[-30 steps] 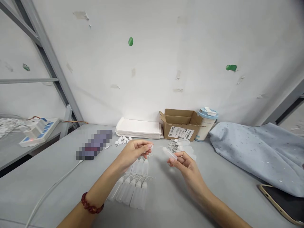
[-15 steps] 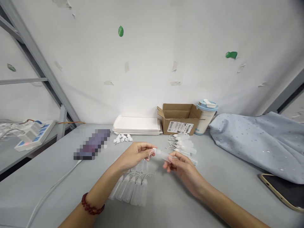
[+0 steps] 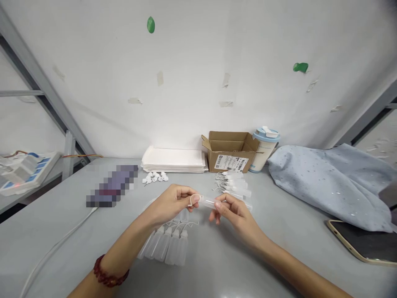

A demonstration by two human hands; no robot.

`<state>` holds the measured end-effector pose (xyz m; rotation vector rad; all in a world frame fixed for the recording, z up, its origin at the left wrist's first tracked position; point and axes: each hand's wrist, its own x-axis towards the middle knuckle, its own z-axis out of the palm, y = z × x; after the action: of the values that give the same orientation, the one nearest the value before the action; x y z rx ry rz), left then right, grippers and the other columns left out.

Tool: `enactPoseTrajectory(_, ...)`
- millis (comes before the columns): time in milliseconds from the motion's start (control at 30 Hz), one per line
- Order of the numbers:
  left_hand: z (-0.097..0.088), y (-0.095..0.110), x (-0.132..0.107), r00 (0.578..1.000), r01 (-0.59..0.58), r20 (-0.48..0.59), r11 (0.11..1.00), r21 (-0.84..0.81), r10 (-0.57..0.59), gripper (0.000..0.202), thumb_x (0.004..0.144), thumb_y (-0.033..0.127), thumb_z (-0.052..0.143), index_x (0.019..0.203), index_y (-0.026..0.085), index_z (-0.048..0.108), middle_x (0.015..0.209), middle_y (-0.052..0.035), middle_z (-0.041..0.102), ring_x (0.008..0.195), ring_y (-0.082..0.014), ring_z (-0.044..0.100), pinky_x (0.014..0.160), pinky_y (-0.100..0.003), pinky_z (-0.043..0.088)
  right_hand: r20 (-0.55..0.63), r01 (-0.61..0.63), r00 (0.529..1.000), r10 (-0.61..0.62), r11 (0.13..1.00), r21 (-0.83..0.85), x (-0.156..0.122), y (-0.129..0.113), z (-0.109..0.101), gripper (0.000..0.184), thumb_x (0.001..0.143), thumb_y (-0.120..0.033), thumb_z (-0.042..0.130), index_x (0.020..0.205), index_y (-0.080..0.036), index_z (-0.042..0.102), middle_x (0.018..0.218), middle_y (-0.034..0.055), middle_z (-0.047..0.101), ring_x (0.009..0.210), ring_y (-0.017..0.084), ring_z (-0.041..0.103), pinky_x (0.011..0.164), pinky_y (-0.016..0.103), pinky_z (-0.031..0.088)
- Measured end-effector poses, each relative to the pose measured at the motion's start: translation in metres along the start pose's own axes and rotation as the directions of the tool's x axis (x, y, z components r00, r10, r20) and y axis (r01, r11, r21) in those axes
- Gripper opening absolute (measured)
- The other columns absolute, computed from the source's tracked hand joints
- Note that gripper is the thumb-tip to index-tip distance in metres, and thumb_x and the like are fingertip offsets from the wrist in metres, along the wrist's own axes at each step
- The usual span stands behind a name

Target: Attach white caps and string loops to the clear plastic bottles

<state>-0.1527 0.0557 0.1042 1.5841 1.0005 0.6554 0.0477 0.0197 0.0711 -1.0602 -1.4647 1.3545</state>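
Observation:
A small translucent plastic bottle [image 3: 208, 202] is held nearly level between my two hands above the table. My left hand [image 3: 178, 203] pinches its white cap end, where a thin curved strip [image 3: 191, 201] sticks out. Wrapped round the bottle's other end are the thumb and fingers of my right hand [image 3: 232, 209]. Below my left hand lies a row of similar bottles [image 3: 169, 246] with thin curved strips at their tops, and more bottles behind are partly hidden by the hand. Several more bottles [image 3: 234, 186] lie beyond my right hand. Small white caps [image 3: 155, 177] are heaped beyond my left hand.
Against the wall stand a stack of white sheets [image 3: 173, 159], an open cardboard box [image 3: 231, 161] and a lidded cup [image 3: 263, 153]. At right are a blue-grey cloth [image 3: 328, 182] and a phone [image 3: 359, 244]. A pixelated device [image 3: 114, 186] with a white cable lies left.
The camera view has shifted slightly. Both hands still hold the bottle, now more level, and my left thumb has moved over the cap end.

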Motion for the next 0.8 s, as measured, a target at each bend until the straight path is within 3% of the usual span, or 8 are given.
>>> enactPoseTrajectory(267, 0.003, 0.0, 0.0, 0.998, -0.007, -0.054, 1.0, 0.024, 0.008, 0.028, 0.072, 0.038, 0.067, 0.093, 0.02, 0.072, 0.096, -0.0061, 0.069, 0.091, -0.0214, 0.06, 0.079, -0.029, 0.045, -0.049, -0.004, 0.999, -0.002, 0.993, -0.115, 0.001, -0.003, 0.0, 0.037, 0.087, -0.051, 0.045, 0.072, -0.018, 0.048, 0.064, 0.0025, 0.067, 0.057, 0.013, 0.055, 0.064, 0.028, 0.041)
enactPoseTrajectory(433, 0.004, -0.006, 0.003, 0.998, -0.042, -0.053, 0.995, 0.088, 0.046, 0.033, 0.079, 0.047, 0.056, 0.081, 0.018, 0.071, 0.083, -0.0048, 0.069, 0.075, -0.0176, 0.059, 0.07, -0.027, 0.045, -0.105, 0.007, 0.994, -0.024, 0.987, -0.159, 0.0, -0.004, 0.001, 0.039, 0.088, -0.052, 0.042, 0.069, -0.018, 0.05, 0.065, 0.0026, 0.066, 0.06, 0.014, 0.056, 0.065, 0.028, 0.042)
enactPoseTrajectory(567, 0.005, -0.01, 0.005, 1.0, 0.023, -0.009, 0.996, 0.085, -0.023, 0.042, 0.082, 0.051, 0.05, 0.071, 0.016, 0.068, 0.074, -0.0056, 0.068, 0.064, -0.0157, 0.057, 0.063, -0.026, 0.045, -0.135, 0.074, 0.986, -0.102, 0.978, -0.197, -0.002, -0.001, 0.002, 0.037, 0.089, -0.049, 0.042, 0.074, -0.018, 0.054, 0.07, 0.0036, 0.067, 0.064, 0.014, 0.057, 0.067, 0.028, 0.043)
enactPoseTrajectory(700, 0.006, -0.008, 0.003, 1.0, -0.002, 0.003, 0.991, 0.135, 0.002, 0.041, 0.082, 0.05, 0.051, 0.067, 0.015, 0.067, 0.068, -0.0043, 0.065, 0.063, -0.0152, 0.055, 0.062, -0.025, 0.044, -0.139, 0.103, 0.979, -0.147, 0.954, -0.283, -0.002, 0.001, 0.002, 0.034, 0.089, -0.047, 0.043, 0.078, -0.018, 0.055, 0.07, 0.0029, 0.066, 0.064, 0.014, 0.057, 0.063, 0.027, 0.042)
enactPoseTrajectory(800, 0.006, -0.005, 0.001, 0.997, -0.046, -0.047, 0.986, 0.163, 0.055, 0.031, 0.077, 0.046, 0.059, 0.076, 0.017, 0.069, 0.076, -0.004, 0.066, 0.072, -0.0176, 0.057, 0.066, -0.026, 0.044, -0.127, 0.1, 0.981, -0.145, 0.948, -0.304, -0.002, -0.001, 0.001, 0.035, 0.09, -0.046, 0.042, 0.074, -0.018, 0.056, 0.066, 0.002, 0.065, 0.062, 0.014, 0.056, 0.062, 0.026, 0.042)
